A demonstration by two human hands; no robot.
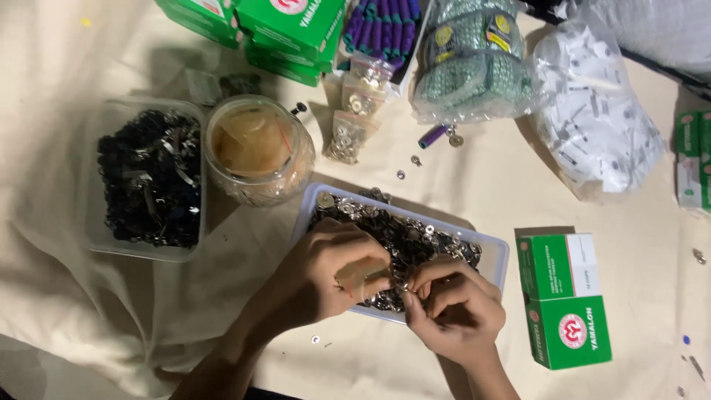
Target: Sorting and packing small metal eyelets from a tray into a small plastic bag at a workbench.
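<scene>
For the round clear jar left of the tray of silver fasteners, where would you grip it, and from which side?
Grip the jar around its wide body from above and its near-left side. It stands upright with its mouth covered, so the rim offers little hold. The tray crowds its right, and the tub of dark parts sits close on its left, so approach is tight.

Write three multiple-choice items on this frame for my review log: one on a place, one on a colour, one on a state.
1. Where are both hands?
A. over the tray of silver fasteners
B. over the round jar
C. on the green box

2. What colour are the pieces in the left tub?
A. red
B. dark
C. yellow

3. What state is the round jar in?
A. lying tipped over
B. upright
C. stacked on a box

Key: 1 A, left hand and right hand meet over the tray. 2 B, the left tub holds dark pieces. 3 B, the round jar stands upright on the cloth.
</scene>
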